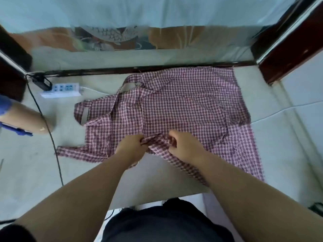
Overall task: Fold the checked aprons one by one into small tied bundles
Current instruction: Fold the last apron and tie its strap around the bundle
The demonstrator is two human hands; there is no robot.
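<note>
1. The left grip (132,145) has its fingers curled into a bunched fold of the checked apron (183,102) and pinches the cloth near the apron's near edge.
2. The right grip (183,144) sits just beside it, its fingers curled round the same gathered ridge of fabric. A short hump of cloth rises between the two.
3. Both forearms reach in from the bottom of the view, bare to above the elbow.
4. The apron is red-and-white checked and lies spread over a pale surface (31,172), wrinkled rather than flat. We cannot tell whether this surface is a floor or a raised board.
5. The apron's far edge lies close to a dark rail (104,71) that runs across the back. Its right side falls toward us in a long flap that passes under the right forearm.
6. A neck loop (128,84) lies at the apron's upper left, and a narrow strap (73,151) trails out to the left along the near side.
7. A white power strip (61,89) rests on the surface to the left of the apron, well apart from both grips.
8. A black cable (52,137) runs from the back left corner toward us, passing left of the strap.
9. At the left edge we see a bare limb of another person (26,119), with something blue beside it. We cannot tell which limb it is.
10. A dark wooden frame (288,49) stands at the upper right.
11. A dark garment (166,224) on the person fills the bottom centre.
</note>
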